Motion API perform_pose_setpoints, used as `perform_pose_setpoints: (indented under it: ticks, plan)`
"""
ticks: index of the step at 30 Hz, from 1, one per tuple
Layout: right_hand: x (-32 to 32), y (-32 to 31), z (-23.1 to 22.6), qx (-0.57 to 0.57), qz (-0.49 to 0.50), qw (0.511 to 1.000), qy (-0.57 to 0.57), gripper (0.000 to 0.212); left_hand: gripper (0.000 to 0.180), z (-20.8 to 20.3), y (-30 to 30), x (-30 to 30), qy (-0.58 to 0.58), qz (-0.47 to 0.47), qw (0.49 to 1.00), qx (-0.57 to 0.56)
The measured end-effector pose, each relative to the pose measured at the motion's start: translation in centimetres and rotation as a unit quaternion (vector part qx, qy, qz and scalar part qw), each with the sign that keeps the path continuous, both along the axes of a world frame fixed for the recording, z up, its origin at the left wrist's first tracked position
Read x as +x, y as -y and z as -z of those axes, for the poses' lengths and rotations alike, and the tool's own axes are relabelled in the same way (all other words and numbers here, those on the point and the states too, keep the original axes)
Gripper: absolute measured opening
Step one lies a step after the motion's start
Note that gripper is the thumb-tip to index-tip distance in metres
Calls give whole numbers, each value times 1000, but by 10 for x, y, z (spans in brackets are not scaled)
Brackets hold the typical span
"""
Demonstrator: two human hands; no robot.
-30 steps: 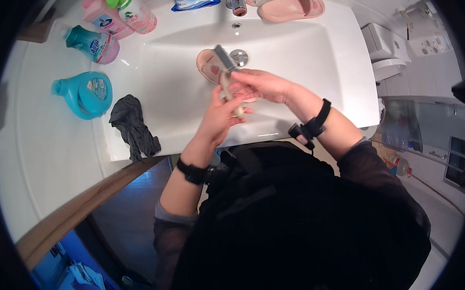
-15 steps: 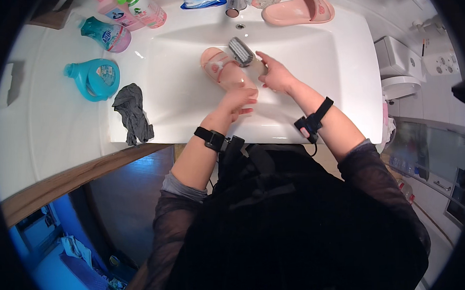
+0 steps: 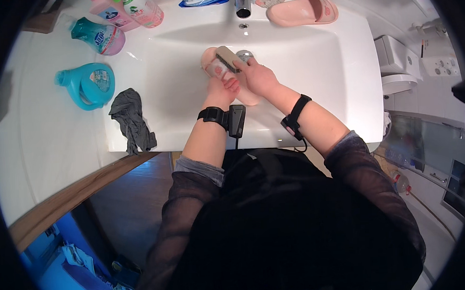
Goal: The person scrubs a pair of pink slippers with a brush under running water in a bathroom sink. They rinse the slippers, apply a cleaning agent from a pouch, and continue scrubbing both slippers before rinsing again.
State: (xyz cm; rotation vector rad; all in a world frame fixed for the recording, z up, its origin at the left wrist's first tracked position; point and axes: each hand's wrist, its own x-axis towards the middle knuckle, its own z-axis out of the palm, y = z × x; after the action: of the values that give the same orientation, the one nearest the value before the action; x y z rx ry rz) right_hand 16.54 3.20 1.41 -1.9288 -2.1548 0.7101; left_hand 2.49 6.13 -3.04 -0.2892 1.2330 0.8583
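Pink, open-toed slide slipper [image 3: 217, 69], rubber by the look of it, in the thick of the action! It lies slantwise inside the white, glossy rectangular basin [image 3: 301, 64], toe end up and to the left; whether it rests flat on the basin floor is hard to tell. To the left runs the smooth white worktop [image 3: 45, 145], with a squat teal plastic bottle [image 3: 92, 85] and a crumpled dark-grey cloth [image 3: 130, 118] by the basin's edge. Over on the back rim sits the matching pink slipper [image 3: 299, 12], number 2 of the pair, with no hand or brush on it.

Now the hands: the right hand [image 3: 260, 77] is closed round a beige-backed brush with grey bristles [image 3: 230, 58], head turned towards the strap. The left hand [image 3: 224, 92] is curled closed on the slipper just behind that strap, seemingly steadying it, palm side hidden.

How far along? Midway through slipper 1, I'd judge: brush over the strap, slipper not released, so brushing looks unfinished. Slipper 2 might be done or waiting; its surface doesn't settle it. Smallest of all, the round metal drain stopper [image 3: 245, 55] peeps out beside the brush.
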Motion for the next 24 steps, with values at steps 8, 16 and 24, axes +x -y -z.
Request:
perform_pose_setpoints:
  ticks: [8,16,24]
  plan:
    - [3,3,-11,23,-97,994,42,44,45,30,-12,16,92,-83,989,81]
    - [14,9,-22,12,-51,996,68,35,33,28,-14,10,88,-129,987,24]
    - [-4,-5,-24,-43,-23,997,58,49,41,32,-24,32,117,-157,969,148]
